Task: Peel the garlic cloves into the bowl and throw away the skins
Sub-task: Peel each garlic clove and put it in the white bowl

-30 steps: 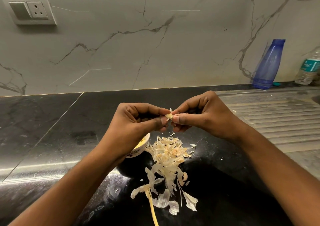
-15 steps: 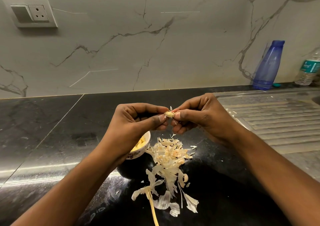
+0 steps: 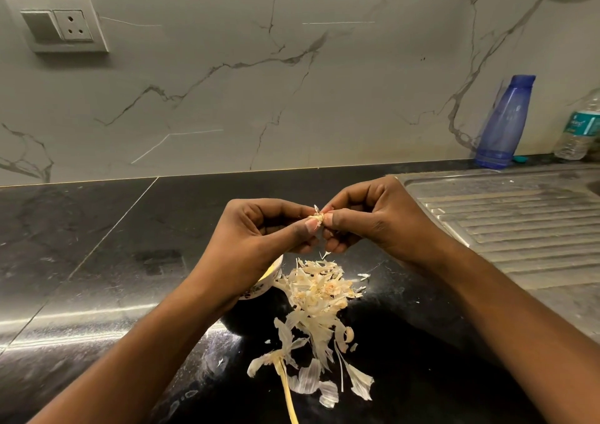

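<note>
Bare black counter [image 3: 97, 245] open left of the left hand [image 3: 259, 238], bowl [image 3: 261, 289] tucked under that wrist, heap of skins [image 3: 318, 293] just below both hands, which pinch one garlic clove [image 3: 317, 218], flat draining board [image 3: 519, 222] right of the right hand [image 3: 380, 225], blue bottle [image 3: 505, 125] and clear bottle [image 3: 578, 131] well beyond it.

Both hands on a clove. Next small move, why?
Likely: the right hand pulls the loose skin tip away while the left hand holds the garlic clove. Both pinch it, papery skin sticks up from it, so it isn't ready for the bowl.
</note>
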